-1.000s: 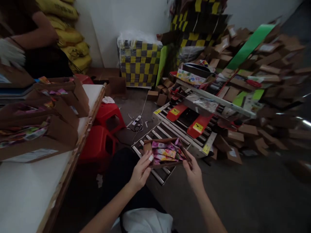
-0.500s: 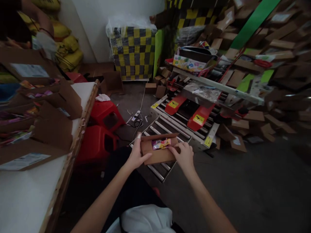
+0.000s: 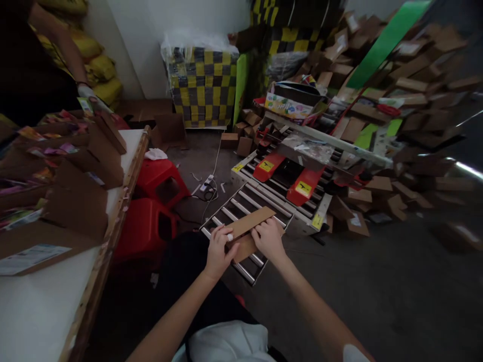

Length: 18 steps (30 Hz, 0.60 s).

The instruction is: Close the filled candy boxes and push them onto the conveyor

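A small brown cardboard box [image 3: 251,223] is held between my two hands above the roller conveyor [image 3: 241,206]. Its long flap is folded partly over the opening, and the inside is now mostly hidden. My left hand [image 3: 219,251] grips the left end, thumb on the near side and a white wrap on one finger. My right hand [image 3: 268,237] is closed at the right part of the box, with its fingers at the flap's edge.
Left, a white table [image 3: 41,306] bears open boxes [image 3: 86,196] of colourful packets; a co-worker's gloved hand [image 3: 86,91] is behind them. Red stools [image 3: 145,226] stand beside it. A sealing machine [image 3: 302,130] with red guides is ahead, and piled cartons [image 3: 411,100] lie right.
The box flap has been folded down over the colourful packet, which is now out of sight. Both hands have shifted on the box. The co-worker's arm has moved over the table boxes.
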Each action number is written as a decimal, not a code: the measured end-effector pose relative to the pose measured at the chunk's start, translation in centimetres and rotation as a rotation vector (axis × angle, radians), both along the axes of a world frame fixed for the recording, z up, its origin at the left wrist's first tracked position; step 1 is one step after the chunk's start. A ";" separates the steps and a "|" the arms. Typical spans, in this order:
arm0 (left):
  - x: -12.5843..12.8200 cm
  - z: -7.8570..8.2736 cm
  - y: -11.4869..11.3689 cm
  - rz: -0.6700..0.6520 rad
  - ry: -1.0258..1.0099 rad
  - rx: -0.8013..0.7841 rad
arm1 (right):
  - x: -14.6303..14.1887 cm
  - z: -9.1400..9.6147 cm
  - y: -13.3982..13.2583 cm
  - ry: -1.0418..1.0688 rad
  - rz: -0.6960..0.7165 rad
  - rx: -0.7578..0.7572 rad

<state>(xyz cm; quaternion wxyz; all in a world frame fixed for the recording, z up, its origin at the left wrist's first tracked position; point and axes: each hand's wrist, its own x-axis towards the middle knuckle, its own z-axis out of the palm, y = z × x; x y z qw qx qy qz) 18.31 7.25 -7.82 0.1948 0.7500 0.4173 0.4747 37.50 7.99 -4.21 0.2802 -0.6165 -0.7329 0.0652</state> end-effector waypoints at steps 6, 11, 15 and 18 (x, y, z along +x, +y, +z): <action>0.4 0.6 -0.5 0.072 0.073 -0.042 | -2.7 0.3 -5.9 0.316 -0.233 0.325; 0.0 0.8 -3.0 -0.014 -0.065 -0.226 | -5.3 -2.3 -6.9 0.013 0.024 -0.011; -5.3 1.0 -4.0 0.069 -0.135 -0.279 | -0.3 -2.4 0.8 -0.135 -0.051 -0.057; -12.6 1.6 -4.3 0.460 -0.163 -0.174 | 5.0 0.5 8.1 -0.191 -0.192 -0.093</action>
